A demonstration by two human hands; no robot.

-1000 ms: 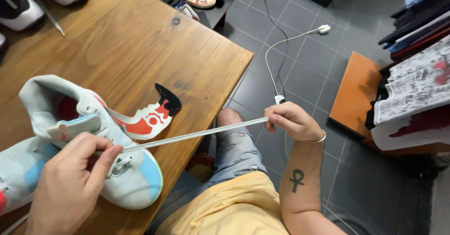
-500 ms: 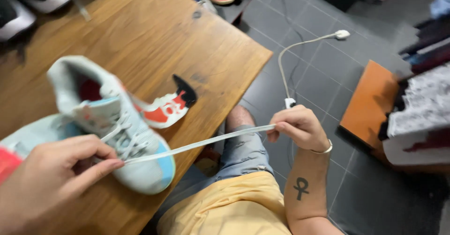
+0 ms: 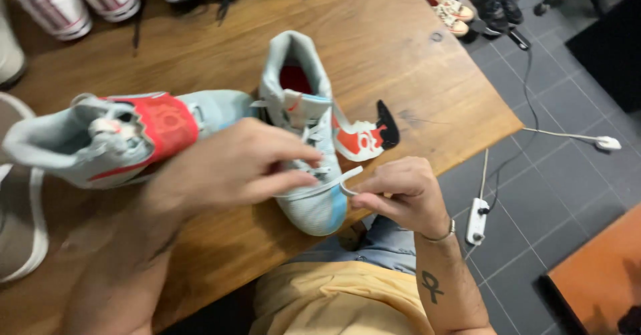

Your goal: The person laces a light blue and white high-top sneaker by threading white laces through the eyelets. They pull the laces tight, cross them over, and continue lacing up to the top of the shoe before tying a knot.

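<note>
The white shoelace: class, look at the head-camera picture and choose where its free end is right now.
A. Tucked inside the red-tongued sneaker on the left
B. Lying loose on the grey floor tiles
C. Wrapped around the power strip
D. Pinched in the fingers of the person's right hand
D: the right hand pinches the end of the white shoelace, which runs to the toe of the light blue sneaker that the left hand steadies on the wooden table.
</note>
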